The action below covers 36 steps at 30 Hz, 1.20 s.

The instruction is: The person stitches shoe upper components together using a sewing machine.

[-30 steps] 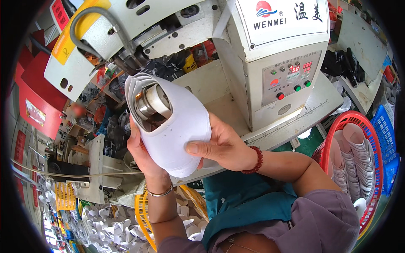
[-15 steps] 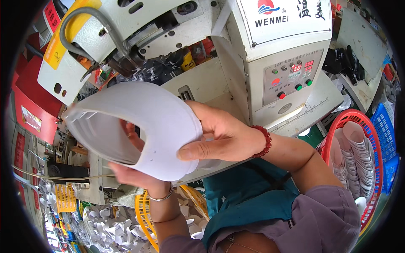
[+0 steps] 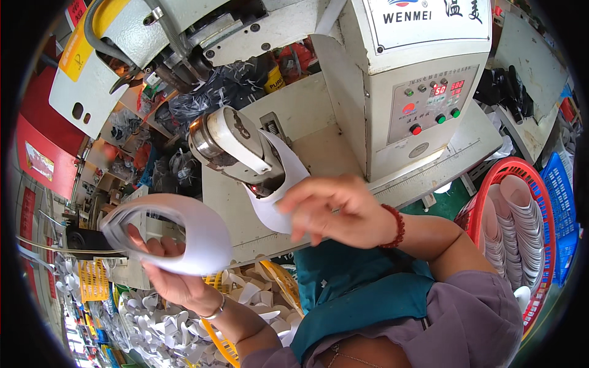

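My left hand point(image 3: 175, 279) holds a stack of curved white sheets point(image 3: 208, 239), bent into a loop with an opening, its fingers wrapped round the lower edge. The stack is slightly smeared by motion. Another curved white piece point(image 3: 288, 165) sits around the rounded metal arm point(image 3: 239, 138) of a white machine. Beside that piece's lower end is my right hand point(image 3: 334, 211), fingers blurred but apart, with nothing seen in them. Whether its fingertips touch the piece I cannot tell.
The machine's control box point(image 3: 429, 110) with lit display and buttons stands behind. At right is a red basket point(image 3: 469, 214) of stacked curved pieces, next to a blue basket point(image 3: 558, 214). Loose white pieces point(image 3: 178, 325) heap below left, around a yellow basket point(image 3: 279, 279).
My left hand has carried the white stack down and left, away from my right hand. My right hand has let go of it. The machine's arm and the piece on it have come into sight.
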### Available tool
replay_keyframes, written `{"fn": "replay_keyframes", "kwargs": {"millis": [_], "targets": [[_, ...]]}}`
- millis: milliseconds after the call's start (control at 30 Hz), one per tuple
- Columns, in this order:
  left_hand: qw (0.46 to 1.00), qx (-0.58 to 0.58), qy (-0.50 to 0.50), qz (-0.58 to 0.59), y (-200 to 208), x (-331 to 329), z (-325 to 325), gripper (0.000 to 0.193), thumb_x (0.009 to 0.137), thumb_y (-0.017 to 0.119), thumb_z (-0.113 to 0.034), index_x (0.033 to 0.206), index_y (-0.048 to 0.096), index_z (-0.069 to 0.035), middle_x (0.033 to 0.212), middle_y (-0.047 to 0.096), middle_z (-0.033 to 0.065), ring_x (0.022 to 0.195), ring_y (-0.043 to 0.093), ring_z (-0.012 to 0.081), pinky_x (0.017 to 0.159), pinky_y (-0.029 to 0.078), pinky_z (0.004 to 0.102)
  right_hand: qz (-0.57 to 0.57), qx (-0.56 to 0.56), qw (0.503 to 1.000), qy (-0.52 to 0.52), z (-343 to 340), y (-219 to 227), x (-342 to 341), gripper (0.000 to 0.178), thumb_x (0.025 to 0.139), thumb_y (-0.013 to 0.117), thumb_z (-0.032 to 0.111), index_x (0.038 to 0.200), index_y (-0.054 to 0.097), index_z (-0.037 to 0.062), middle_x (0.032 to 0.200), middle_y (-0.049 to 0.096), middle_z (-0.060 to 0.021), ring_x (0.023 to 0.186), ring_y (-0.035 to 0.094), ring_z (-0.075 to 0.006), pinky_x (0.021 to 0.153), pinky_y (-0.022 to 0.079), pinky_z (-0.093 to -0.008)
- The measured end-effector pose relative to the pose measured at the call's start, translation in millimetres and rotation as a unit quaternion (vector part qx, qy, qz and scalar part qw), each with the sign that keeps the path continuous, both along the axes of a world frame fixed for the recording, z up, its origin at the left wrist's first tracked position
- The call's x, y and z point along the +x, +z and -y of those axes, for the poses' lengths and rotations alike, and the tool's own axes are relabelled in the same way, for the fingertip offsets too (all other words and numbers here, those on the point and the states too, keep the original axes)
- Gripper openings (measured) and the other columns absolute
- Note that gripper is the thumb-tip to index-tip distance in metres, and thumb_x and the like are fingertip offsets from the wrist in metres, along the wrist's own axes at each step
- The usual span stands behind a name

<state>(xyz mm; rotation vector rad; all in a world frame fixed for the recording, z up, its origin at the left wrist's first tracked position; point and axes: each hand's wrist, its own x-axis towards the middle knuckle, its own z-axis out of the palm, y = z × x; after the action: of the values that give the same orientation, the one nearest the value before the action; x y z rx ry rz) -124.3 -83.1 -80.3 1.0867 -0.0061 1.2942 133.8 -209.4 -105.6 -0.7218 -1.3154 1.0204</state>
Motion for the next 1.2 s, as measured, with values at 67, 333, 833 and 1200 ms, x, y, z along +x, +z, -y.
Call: {"fn": "replay_keyframes", "kwargs": {"millis": [67, 333, 833, 1200], "targets": [[0.921, 0.044, 0.346, -0.173, -18, 7, -14, 0.037, 0.086, 0.056, -0.008, 0.122, 0.048, -0.003, 0.109, 0.059, 0.0094, 0.090, 0.060, 0.0183, 0.081, 0.051, 0.0350, -0.046, -0.003, 0.996, -0.072, -3, -13, 2, 0.023, 0.089, 0.057, 0.012, 0.108, 0.053, 0.0006, 0.079, 0.063, -0.0053, 0.066, 0.059, -0.0076, 0.050, 0.044, -0.0209], [0.538, 0.315, 0.405, -0.669, -162, 4, -80, 0.043, 0.076, 0.067, -0.022, 0.114, 0.054, -0.005, 0.077, 0.064, 0.0181, 0.070, 0.061, 0.0372, 0.062, 0.049, 0.0408, 0.078, -0.042, 0.966, -0.242, -25, -49, 8, 0.046, 0.084, 0.063, 0.034, 0.113, 0.053, -0.0006, 0.097, 0.054, -0.0100, 0.072, 0.053, -0.0125, 0.065, 0.046, -0.0266], [0.960, -0.028, 0.007, -0.278, -65, 109, -4, 0.060, 0.094, 0.031, -0.041, 0.138, 0.028, -0.002, 0.137, 0.039, 0.0089, 0.125, 0.038, 0.0211, 0.104, 0.027, 0.0324, -0.159, -0.180, 0.968, -0.074, -32, -34, 19, 0.053, 0.081, 0.067, 0.022, 0.123, 0.048, -0.0047, 0.092, 0.062, -0.0058, 0.074, 0.058, -0.0088, 0.060, 0.047, -0.0238], [0.969, -0.027, 0.015, -0.243, -33, 121, 11, 0.058, 0.093, 0.033, -0.042, 0.135, 0.032, -0.002, 0.135, 0.041, 0.0078, 0.123, 0.038, 0.0202, 0.104, 0.027, 0.0350, -0.351, -0.197, 0.915, 0.035, -25, -23, 17, 0.048, 0.083, 0.063, 0.015, 0.124, 0.046, -0.0020, 0.104, 0.060, -0.0061, 0.090, 0.059, -0.0129, 0.079, 0.048, -0.0278]]}}
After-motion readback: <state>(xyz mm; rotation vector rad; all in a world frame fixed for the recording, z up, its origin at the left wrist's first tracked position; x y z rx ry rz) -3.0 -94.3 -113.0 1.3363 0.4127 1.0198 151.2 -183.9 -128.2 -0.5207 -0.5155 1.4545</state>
